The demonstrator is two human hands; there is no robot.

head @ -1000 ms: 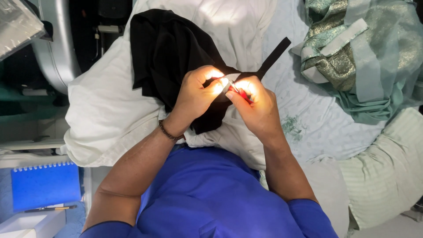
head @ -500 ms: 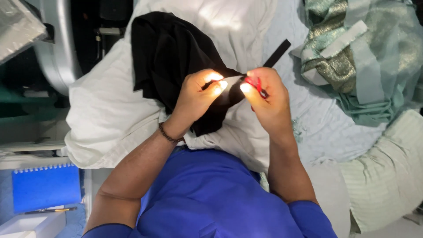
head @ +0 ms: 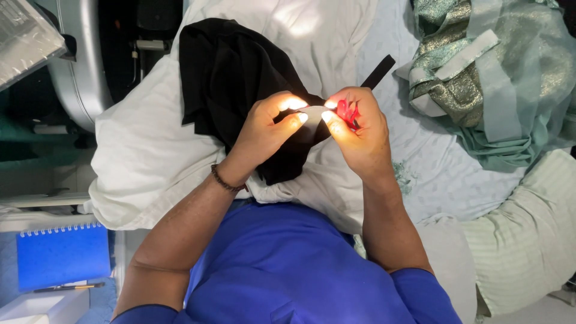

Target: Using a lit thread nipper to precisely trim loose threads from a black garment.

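Currently left hand (head: 264, 129) pinches the black cloth (head: 231, 81) over the white pillow (head: 141, 156) while right hand (head: 359, 129) grips a small red tool (head: 344, 111) closed at its edge; a slip could likely nick fingertips or fabric.

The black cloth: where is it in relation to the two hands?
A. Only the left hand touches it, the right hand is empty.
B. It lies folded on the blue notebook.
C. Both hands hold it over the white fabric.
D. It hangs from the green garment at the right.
C: the left hand and the right hand both pinch the black cloth, which drapes over the white fabric; the right hand also holds a small red thing.
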